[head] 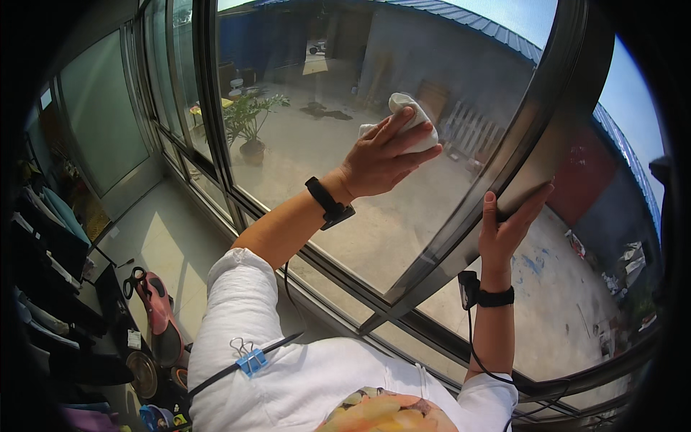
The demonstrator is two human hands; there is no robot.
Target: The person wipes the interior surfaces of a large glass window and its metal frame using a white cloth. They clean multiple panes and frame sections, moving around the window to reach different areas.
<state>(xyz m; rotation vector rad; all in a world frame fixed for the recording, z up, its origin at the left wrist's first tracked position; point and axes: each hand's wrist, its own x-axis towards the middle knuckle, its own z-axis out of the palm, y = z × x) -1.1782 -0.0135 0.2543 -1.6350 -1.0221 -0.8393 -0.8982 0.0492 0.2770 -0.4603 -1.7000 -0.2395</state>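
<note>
My left hand (pixel 378 154) presses a folded white cloth (pixel 424 137) against the window pane (pixel 334 173), fingers spread over it. Part of the cloth is hidden behind the palm. My right hand (pixel 507 227) rests on the metal window frame (pixel 532 156) to the right, its thumb up along the near edge and its fingers along the far side. Nothing is visible in that hand. Black straps with small devices circle both wrists.
Below the pane runs a dark sill rail (pixel 345 275). Clothes (pixel 48 264), scissors (pixel 136 282) and a pink-and-black object (pixel 159 310) are at the left. A thin black cable (pixel 472 345) hangs from my right wrist. Outside, a potted plant (pixel 252 124) stands in the yard.
</note>
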